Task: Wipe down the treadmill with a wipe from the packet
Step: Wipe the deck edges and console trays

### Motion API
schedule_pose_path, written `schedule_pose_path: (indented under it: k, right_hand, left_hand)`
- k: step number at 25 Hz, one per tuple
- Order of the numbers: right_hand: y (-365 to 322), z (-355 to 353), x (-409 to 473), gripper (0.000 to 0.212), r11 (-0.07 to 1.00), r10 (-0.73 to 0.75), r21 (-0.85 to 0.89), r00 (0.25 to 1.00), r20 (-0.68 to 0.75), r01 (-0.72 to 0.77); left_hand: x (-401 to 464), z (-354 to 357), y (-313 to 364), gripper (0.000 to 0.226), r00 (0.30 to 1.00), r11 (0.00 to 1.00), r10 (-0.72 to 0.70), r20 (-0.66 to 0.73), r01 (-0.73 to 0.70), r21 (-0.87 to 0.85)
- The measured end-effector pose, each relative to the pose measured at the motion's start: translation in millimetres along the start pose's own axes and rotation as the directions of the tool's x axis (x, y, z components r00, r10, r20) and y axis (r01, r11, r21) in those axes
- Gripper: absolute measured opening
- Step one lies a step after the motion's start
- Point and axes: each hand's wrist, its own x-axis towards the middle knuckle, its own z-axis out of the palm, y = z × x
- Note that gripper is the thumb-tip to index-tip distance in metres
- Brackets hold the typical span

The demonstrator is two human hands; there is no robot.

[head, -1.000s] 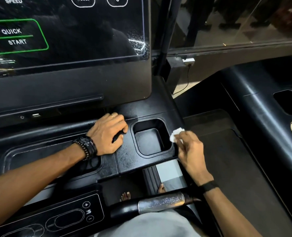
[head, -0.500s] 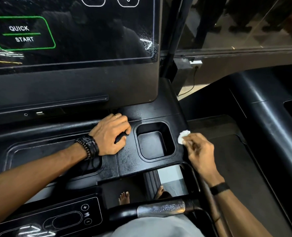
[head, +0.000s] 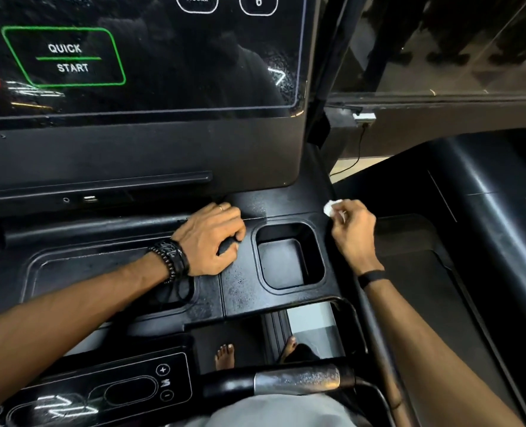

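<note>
One wipe (head: 330,207) pinched in right hand (head: 352,231) against treadmill (head: 286,198).

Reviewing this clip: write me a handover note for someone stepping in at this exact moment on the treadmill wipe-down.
Right hand: pinches a small balled white wipe, pressed on the console's right edge, beyond the cup holder.
Left hand: rests on the console tray, fingers curled round something dark I cannot identify.
Packet: not in view.
Done: unclear; the tray looks speckled with damp.
Left: judging by that, cup holder, screen, lower control panel and metal grip probably still need wiping.
</note>
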Motion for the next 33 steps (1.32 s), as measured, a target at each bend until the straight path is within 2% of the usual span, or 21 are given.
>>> schedule_pose_path:
  k: [3, 6, 9, 10, 12, 14, 17, 19, 21, 23, 25, 27, 29, 31, 33]
  right_hand:
    - [-52, 35, 2, 0.018, 0.991, -0.13, -0.022, 0.99, 0.06, 0.132]
    - [-102, 63, -38, 0.015, 0.949, -0.312, 0.096, 0.938, 0.15, 0.3]
    - [-89, 59, -54, 0.012, 0.892, -0.451, 0.122, 0.878, 0.161, 0.436]
    - [-75, 53, -47, 0.014, 0.907, -0.42, 0.094, 0.898, 0.13, 0.411]
    - [-47, 33, -30, 0.02, 0.972, -0.232, 0.045, 0.972, 0.046, 0.23]
    - [-22, 16, -21, 0.02, 0.995, -0.102, -0.02, 0.995, 0.001, 0.102]
    - [-11, 8, -40, 0.017, 0.984, -0.087, -0.16, 0.995, -0.055, 0.077]
    - [-25, 14, -58, 0.019, 0.981, -0.095, -0.174, 0.993, -0.073, 0.081]
    - [-52, 33, -69, 0.023, 0.991, -0.108, -0.082, 0.994, 0.004, 0.108]
    - [-81, 56, -82, 0.022, 0.991, -0.131, 0.034, 0.978, 0.16, 0.127]
    - [-92, 66, -94, 0.021, 0.992, -0.101, 0.098, 0.98, 0.17, 0.085]
    - [-87, 61, -102, 0.013, 0.972, 0.016, 0.227, 0.986, 0.165, -0.054]
    - [-78, 49, -105, 0.016, 0.905, 0.086, 0.39, 0.971, 0.224, -0.17]
    - [-86, 41, -101, 0.041, 0.833, 0.123, 0.469, 0.925, 0.358, -0.293]
    - [-100, 42, -94, 0.056, 0.812, 0.213, 0.383, 0.835, 0.506, -0.44]
  left_hand:
    - [-1, 1, -1, 0.01, 1.0, 1.0, -0.008, -0.006, 0.008, -0.019]
    - [-2, 1, -3, 0.008, 1.0, 1.0, -0.015, -0.022, 0.015, -0.019]
    - [-1, 1, -2, 0.011, 1.0, 1.0, -0.01, -0.025, 0.009, -0.016]
    - [-1, 1, -3, 0.011, 1.0, 1.0, -0.013, -0.023, 0.012, -0.019]
    - [-2, 1, -4, 0.011, 1.0, 0.999, -0.021, -0.021, 0.02, -0.03]
    - [-1, 2, -4, 0.011, 1.0, 0.999, -0.023, -0.02, 0.023, -0.036]
    - [-1, 3, -5, 0.011, 0.999, 0.999, -0.024, -0.03, 0.023, -0.039]
    - [-1, 4, -5, 0.011, 0.999, 0.998, -0.034, -0.033, 0.033, -0.048]
    - [-2, 4, -5, 0.01, 0.998, 0.998, -0.041, -0.038, 0.039, -0.058]
    - [-1, 4, -5, 0.01, 0.998, 0.997, -0.042, -0.036, 0.039, -0.061]
    - [-1, 3, -4, 0.01, 0.998, 0.997, -0.041, -0.038, 0.039, -0.061]
    - [-1, 1, -2, 0.01, 0.998, 0.997, -0.043, -0.047, 0.04, -0.06]
    - [0, 0, -2, 0.01, 0.998, 0.997, -0.047, -0.046, 0.044, -0.065]
    - [0, 1, -3, 0.01, 0.997, 0.996, -0.061, -0.041, 0.059, -0.062]
    - [0, 0, -3, 0.011, 0.997, 0.996, -0.069, -0.038, 0.066, -0.062]
